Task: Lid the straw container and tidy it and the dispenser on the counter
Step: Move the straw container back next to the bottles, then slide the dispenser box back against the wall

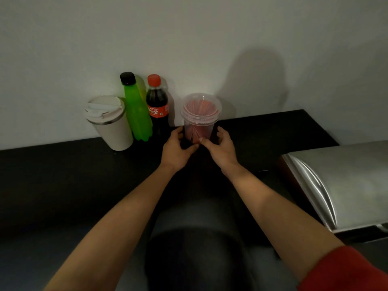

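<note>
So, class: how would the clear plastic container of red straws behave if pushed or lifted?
The clear plastic container is probably light: thin walls, only thin red straws inside. It narrows toward its base and stands tall, so a high push may tip it. Its smooth sides might slip from the left hand and right hand.

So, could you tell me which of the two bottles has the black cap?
The green bottle, between the white cup and the cola bottle, whose cap is red.

Clear lidded straw container (200, 119) of red straws (198, 107) stands upright on counter (63, 175).
</note>
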Tool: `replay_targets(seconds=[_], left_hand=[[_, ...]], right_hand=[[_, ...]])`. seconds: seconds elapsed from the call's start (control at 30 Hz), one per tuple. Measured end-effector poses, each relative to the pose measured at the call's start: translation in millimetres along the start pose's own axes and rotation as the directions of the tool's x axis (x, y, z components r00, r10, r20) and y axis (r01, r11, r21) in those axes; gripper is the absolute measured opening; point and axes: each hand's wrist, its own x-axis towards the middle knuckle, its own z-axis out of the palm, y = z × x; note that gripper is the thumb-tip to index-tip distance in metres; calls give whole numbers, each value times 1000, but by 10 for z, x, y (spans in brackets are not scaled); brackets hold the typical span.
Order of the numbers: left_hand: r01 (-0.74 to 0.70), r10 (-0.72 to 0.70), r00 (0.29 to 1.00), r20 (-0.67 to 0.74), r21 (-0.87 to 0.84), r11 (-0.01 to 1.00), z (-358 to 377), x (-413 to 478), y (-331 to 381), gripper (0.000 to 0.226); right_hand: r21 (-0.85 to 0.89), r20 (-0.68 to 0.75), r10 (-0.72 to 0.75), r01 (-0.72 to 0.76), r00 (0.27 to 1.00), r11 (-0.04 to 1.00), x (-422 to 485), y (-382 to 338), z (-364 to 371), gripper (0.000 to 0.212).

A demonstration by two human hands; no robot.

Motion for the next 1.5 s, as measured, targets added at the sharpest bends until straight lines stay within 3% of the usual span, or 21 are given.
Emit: replay_targets(seconds=[0.47, 0.67, 0.93, 1.17, 1.37, 1.5], left_hand=[[-81, 87, 995, -41, 126, 989, -257, -947, 553, 46], [-248, 249, 968, 2, 125, 961, -196, -1407, 876, 41], [-342, 339, 938, 68, 48, 938, 114, -1920, 1255, 51], [-314, 314, 946, 76, -6, 949, 544, -2245, 1382, 69], [-241, 241, 968, 73, -3, 970, 888, -2477, 1384, 93], [-174, 173, 984, 38, 9, 985, 1119, -2592, 1352, 102]], right_hand=[[-149, -101, -169, 153, 980, 977, -795, -587, -362, 65], [-211, -78, -348, 325, 934, 922, -1241, -819, -738, 51], [-318, -67, -489, 446, 870, 837, -1680, -964, -1328, 42], [-343, -125, -513, 448, 849, 826, -1905, -819, -2048, 38], [-394, -240, -562, 449, 792, 802, -2048, -557, -2717, 47], [-515, -219, -542, 376, 811, 770, -2043, -308, -3119, 65]])
